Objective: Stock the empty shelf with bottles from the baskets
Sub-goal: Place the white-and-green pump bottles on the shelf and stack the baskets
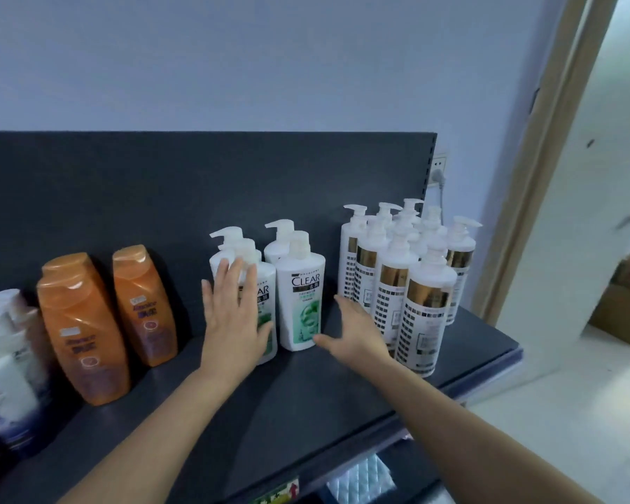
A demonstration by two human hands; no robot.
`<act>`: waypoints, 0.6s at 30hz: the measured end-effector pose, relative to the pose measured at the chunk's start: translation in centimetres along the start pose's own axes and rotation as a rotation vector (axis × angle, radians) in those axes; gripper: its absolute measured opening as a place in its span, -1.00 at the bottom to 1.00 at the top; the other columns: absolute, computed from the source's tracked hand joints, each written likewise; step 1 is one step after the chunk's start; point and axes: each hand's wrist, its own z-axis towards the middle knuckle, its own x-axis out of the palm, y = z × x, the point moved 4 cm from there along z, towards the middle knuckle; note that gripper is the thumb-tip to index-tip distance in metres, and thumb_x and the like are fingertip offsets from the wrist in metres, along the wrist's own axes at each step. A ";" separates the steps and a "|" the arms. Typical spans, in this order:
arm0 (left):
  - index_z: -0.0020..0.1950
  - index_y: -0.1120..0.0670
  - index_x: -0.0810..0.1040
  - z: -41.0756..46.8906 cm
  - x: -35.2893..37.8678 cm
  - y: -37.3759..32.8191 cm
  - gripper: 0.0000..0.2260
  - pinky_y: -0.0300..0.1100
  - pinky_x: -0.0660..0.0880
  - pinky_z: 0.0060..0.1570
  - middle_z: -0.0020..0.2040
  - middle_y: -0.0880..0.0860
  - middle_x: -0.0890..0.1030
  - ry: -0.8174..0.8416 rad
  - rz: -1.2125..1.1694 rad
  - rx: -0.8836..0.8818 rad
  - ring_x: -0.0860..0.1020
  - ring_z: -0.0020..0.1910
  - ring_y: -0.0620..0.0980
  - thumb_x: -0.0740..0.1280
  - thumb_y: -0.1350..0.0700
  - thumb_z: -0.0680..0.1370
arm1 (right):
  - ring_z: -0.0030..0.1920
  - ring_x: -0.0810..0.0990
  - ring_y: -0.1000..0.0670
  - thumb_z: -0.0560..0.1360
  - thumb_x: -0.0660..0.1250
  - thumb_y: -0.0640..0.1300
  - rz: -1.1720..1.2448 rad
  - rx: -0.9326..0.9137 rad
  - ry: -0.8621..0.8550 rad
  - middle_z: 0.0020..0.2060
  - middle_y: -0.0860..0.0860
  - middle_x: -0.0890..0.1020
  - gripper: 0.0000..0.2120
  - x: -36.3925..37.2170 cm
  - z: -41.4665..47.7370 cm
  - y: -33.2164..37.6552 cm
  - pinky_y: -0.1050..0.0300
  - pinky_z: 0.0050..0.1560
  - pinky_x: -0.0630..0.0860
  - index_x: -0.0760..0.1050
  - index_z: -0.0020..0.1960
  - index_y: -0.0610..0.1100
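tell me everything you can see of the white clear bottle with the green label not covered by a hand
The white plastic-looking CLEAR pump bottle with the green label stands upright on the dark shelf, front right of four alike. It has a white pump head and a green graphic low on the front. The thumb of the open right hand lies at its base; contact unclear.

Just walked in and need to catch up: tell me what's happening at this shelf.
A person is stocking the dark shelf with bottles. Their left hand lies flat, fingers straight, against the front-left CLEAR bottle, while the right hand reaches open beside the front-right CLEAR bottle, thumb near its base; contact there is unclear. Neither hand grips anything. Orange bottles stand to the left, and a cluster of gold-banded white pump bottles stands to the right.
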 end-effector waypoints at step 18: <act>0.45 0.17 0.31 -10.8 -0.8 -21.0 -0.38 0.01 0.15 0.46 0.41 0.11 0.38 0.302 -0.199 0.625 0.26 0.45 0.11 0.43 0.02 0.46 | 0.38 0.36 -0.13 0.55 0.28 0.02 -0.516 0.443 -0.205 0.39 -0.05 0.42 -0.49 -9.5 -27.5 -9.8 0.00 0.34 0.34 0.32 0.46 -0.07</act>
